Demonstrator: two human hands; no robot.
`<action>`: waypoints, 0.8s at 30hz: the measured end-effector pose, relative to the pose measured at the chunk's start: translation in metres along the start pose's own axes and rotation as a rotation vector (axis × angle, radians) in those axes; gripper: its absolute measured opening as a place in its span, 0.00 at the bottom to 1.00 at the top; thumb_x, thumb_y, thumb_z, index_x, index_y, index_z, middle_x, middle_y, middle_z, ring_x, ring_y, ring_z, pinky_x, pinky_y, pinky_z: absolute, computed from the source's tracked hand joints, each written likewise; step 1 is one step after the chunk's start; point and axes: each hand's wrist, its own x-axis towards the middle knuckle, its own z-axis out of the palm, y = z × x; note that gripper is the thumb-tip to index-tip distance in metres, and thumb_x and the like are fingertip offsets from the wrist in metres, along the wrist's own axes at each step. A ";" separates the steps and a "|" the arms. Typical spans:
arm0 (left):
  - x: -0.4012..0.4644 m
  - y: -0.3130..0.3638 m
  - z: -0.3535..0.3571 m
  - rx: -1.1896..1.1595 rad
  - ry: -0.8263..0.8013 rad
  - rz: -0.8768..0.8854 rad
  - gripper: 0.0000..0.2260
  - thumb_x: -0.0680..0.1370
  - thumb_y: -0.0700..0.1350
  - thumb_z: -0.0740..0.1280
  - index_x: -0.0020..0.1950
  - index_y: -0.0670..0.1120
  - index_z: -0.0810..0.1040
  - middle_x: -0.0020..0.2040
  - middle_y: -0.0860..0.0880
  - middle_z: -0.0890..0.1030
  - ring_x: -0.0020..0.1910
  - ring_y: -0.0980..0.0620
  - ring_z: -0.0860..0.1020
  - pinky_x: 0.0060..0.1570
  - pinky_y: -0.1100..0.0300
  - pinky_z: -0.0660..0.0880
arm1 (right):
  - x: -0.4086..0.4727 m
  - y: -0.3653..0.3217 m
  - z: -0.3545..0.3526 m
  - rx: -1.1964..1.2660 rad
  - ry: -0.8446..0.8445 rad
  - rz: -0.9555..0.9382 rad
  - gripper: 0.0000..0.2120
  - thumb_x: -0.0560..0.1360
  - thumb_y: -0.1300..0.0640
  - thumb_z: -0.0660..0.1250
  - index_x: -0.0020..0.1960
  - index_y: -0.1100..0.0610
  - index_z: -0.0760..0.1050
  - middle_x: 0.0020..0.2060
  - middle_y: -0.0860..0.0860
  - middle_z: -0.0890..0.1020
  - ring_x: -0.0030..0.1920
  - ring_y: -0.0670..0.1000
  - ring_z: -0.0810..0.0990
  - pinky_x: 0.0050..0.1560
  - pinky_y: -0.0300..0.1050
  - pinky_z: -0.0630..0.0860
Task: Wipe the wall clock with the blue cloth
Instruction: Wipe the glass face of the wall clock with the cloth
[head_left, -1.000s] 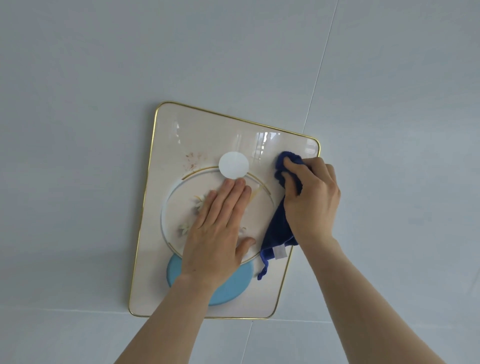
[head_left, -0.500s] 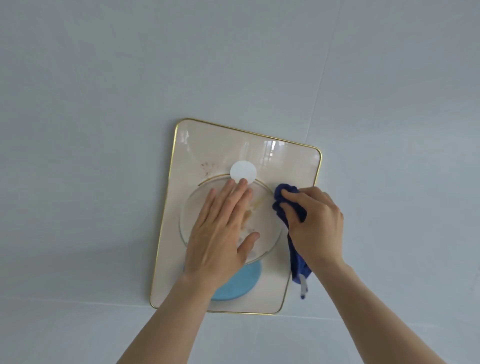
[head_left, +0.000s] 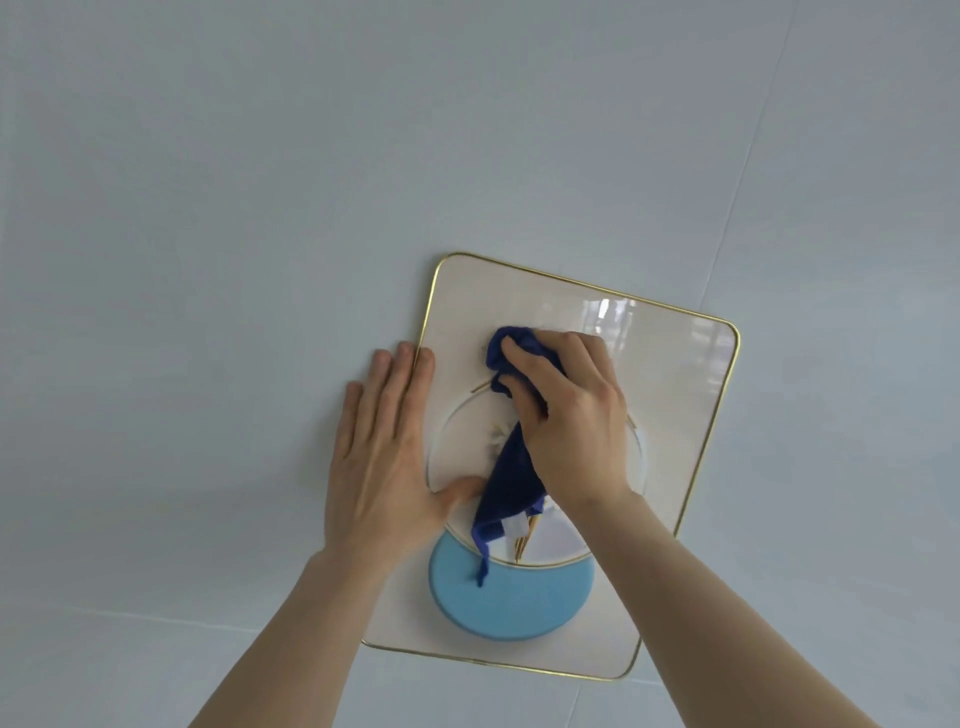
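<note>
Clock (head_left: 670, 415) hangs tilted on the pale wall (head_left: 260, 208) – we see our right hand (head_left: 569, 415), fingers curled tight, pinching the bunched cloth (head_left: 511, 467) against its face. Left hand (head_left: 384, 457) lies flat over the clock's left edge – fingers together, thumb out.

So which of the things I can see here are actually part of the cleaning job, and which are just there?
Part of the job:
- wall clock, being wiped
- blue cloth, bunched in the right hand
- left hand, flat across the clock's left edge

Just there:
- tiled wall behind the clock; nothing else is in view
</note>
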 end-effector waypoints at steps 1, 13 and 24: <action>0.000 -0.002 0.001 -0.006 0.006 0.002 0.59 0.65 0.67 0.75 0.84 0.48 0.46 0.85 0.49 0.51 0.84 0.51 0.44 0.83 0.48 0.46 | 0.000 -0.001 0.004 0.026 0.025 0.029 0.10 0.77 0.63 0.74 0.58 0.59 0.85 0.55 0.55 0.85 0.55 0.59 0.78 0.52 0.52 0.79; -0.001 -0.009 0.003 0.025 0.033 0.037 0.58 0.66 0.72 0.72 0.84 0.48 0.48 0.85 0.49 0.51 0.84 0.51 0.46 0.82 0.46 0.51 | -0.007 -0.012 0.016 -0.082 -0.110 -0.277 0.11 0.76 0.67 0.73 0.57 0.60 0.84 0.51 0.57 0.85 0.52 0.62 0.80 0.48 0.56 0.80; -0.001 -0.006 0.000 0.012 0.017 0.018 0.59 0.65 0.69 0.74 0.84 0.49 0.46 0.85 0.51 0.49 0.84 0.51 0.44 0.83 0.48 0.46 | 0.031 -0.006 0.014 -0.061 0.066 -0.114 0.08 0.76 0.68 0.73 0.54 0.62 0.85 0.48 0.58 0.84 0.49 0.63 0.78 0.46 0.56 0.79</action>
